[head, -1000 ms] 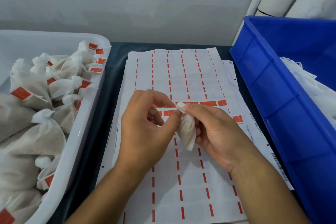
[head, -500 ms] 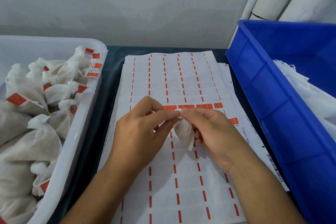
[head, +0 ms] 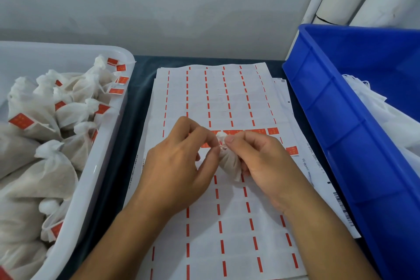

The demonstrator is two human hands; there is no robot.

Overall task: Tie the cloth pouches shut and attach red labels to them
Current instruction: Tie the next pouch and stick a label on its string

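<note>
**Both hands pinch a small pouch at its neck over the label sheets**

From the head camera, we see our left hand (head: pixel 179 161) and right hand (head: pixel 261 161) meeting above the middle of the table. Between them hangs one small white cloth pouch (head: pixel 230 163), its gathered top pointing to the far side and its body hanging toward us. The right hand's fingers curl round the pouch from the right, the thumb pressed against its neck. The left hand's thumb and forefinger are pressed together at that same neck, where a thin string (head: pixel 222 147) crosses; we cannot tell how the string is wound.

Under the hands lies a stack of label sheets (head: pixel 218 98), mostly peeled, with thin red strips left in columns. A short row of whole red labels (head: pixel 272 130) remains just beyond the right hand's knuckles, and one more sits to the right of that hand.

At the left stands a white tub (head: pixel 100 166) holding a heap of tied pouches (head: pixel 45 173), many carrying red tags. At the right stands a blue crate (head: pixel 341 132) with loose white cloth (head: pixel 381 111) inside. The sheets rest on a dark table (head: pixel 136 88) between the two bins.
</note>
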